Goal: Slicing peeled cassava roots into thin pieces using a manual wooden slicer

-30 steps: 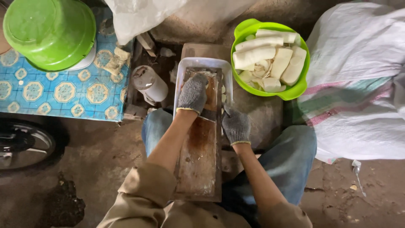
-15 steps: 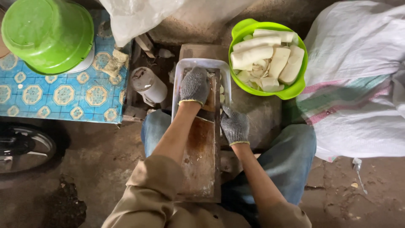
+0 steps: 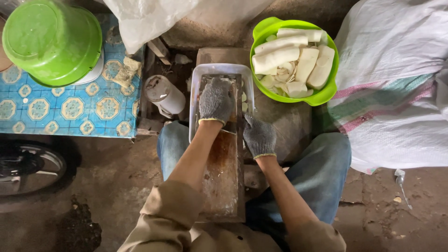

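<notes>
Between our knees, the long wooden slicer board (image 3: 223, 172) slopes into a white plastic tray (image 3: 195, 93). Our gloved left hand (image 3: 216, 99) presses flat on something hidden, probably a slippery, brittle root piece; our gloved right hand (image 3: 259, 136) clamps the stiff board's edge.

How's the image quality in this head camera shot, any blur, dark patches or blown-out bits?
Head view: sharp around the gloved left hand and right hand on the slicing board; the white sack looks bright, nearly washed out; the floor and wheel at lower left sink into shadow; no obvious motion blur.
</notes>
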